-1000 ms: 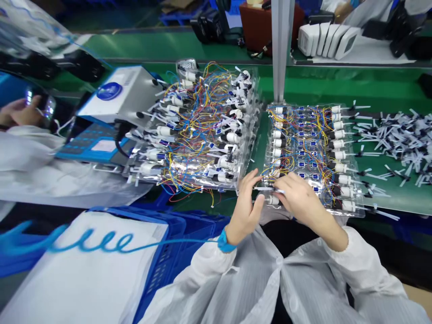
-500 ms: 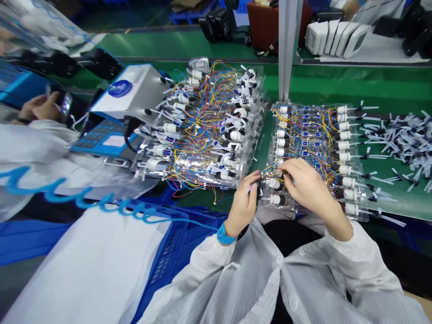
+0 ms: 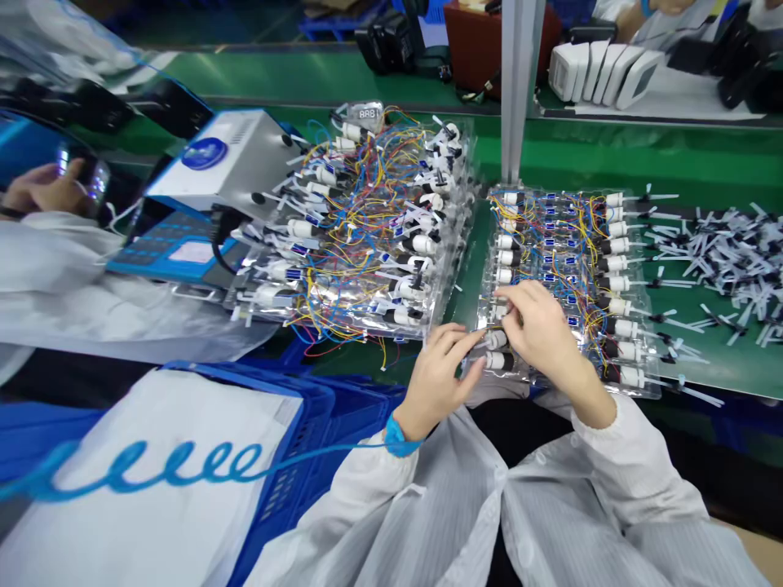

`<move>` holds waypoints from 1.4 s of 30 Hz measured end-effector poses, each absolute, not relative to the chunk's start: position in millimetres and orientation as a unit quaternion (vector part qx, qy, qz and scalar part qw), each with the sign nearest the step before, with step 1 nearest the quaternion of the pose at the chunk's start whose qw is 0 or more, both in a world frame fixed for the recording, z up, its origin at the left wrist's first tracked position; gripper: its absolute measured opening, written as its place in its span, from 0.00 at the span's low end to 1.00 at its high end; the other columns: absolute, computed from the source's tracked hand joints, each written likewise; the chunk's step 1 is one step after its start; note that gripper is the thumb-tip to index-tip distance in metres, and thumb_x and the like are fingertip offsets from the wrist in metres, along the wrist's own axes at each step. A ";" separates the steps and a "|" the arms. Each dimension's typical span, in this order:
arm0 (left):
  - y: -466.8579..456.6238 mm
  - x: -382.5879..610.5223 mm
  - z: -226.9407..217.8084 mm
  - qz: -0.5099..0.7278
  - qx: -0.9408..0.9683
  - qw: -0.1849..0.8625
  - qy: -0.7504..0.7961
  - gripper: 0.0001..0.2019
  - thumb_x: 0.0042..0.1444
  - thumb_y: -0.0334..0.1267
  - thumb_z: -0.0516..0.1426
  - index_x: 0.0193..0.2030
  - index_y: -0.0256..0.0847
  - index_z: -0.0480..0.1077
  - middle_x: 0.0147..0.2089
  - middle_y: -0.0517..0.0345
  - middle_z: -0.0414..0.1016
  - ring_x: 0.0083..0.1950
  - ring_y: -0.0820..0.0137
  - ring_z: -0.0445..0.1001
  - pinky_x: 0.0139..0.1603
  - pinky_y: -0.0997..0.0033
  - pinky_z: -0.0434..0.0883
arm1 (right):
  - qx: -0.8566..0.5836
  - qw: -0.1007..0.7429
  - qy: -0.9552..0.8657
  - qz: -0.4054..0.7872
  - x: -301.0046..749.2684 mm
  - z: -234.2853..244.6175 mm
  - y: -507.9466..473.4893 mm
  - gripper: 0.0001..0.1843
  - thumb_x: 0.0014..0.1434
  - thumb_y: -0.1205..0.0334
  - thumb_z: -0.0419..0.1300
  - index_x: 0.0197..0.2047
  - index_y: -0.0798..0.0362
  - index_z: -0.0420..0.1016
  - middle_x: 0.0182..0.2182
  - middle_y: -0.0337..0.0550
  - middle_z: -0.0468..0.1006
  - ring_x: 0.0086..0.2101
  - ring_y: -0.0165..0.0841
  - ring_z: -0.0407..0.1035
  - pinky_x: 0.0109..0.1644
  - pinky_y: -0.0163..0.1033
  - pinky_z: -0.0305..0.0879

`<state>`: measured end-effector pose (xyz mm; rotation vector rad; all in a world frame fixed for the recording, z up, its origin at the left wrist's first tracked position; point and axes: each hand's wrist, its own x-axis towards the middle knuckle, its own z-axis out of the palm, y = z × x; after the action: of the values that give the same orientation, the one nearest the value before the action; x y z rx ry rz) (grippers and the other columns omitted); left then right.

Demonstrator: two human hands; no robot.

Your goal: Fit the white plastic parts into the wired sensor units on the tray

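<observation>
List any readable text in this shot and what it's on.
"888", likely, on the small display atop the left tray stack.
Round blue logo on the grey box: blurred.
Blue keypad panel: too small.
Blue tags in the right tray: too small.

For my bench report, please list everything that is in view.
tray: one, clear, front centre, full of wired parts
tray stack: one, clear, left of it
sticks: many, white and black, loose at right
box: one, grey, far left
keypad: one, blue, before the box
casings: several, white, back right
post: one, grey, behind the tray
bench: one, green, under the trays
crate: one, blue, lower left
sheet: one, white, on the crate
cord: one, blue, coiled, lower left
co-worker's hand: one, far left
left hand: one, at the tray's near corner
right hand: one, on the tray's parts
</observation>
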<state>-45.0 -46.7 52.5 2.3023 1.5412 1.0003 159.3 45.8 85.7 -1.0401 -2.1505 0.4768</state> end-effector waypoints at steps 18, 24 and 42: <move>-30.6 -18.6 108.8 0.181 0.849 0.089 0.488 0.19 0.73 0.39 0.56 0.68 0.37 0.71 0.69 0.41 0.76 0.78 0.48 0.67 0.74 0.41 0.72 | -0.411 0.255 -0.866 0.129 264.8 62.3 -13.5 0.18 0.68 0.73 0.58 0.56 0.51 0.82 0.55 0.53 0.82 0.59 0.50 0.73 0.63 0.64 0.75; -22.8 -31.3 96.5 0.126 0.863 0.076 0.483 0.16 0.72 0.30 0.53 0.62 0.38 0.77 0.60 0.43 0.82 0.70 0.48 0.74 0.66 0.43 0.76 | -0.432 0.283 -0.850 0.102 257.6 53.5 -13.6 0.06 0.70 0.62 0.65 0.48 0.53 0.83 0.50 0.54 0.83 0.53 0.49 0.76 0.58 0.61 0.76; 2.8 -4.6 82.3 0.086 0.818 -0.035 0.568 0.21 0.70 0.54 0.58 0.52 0.37 0.80 0.57 0.35 0.78 0.57 0.41 0.74 0.50 0.47 0.72 | -0.444 0.256 -0.853 0.101 256.0 64.9 -18.4 0.11 0.76 0.60 0.58 0.52 0.53 0.81 0.53 0.50 0.84 0.57 0.45 0.72 0.61 0.54 0.71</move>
<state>-4.6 2.8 82.3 2.6288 1.8245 0.2759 256.0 -18.4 64.9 -1.2053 -2.3151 0.2740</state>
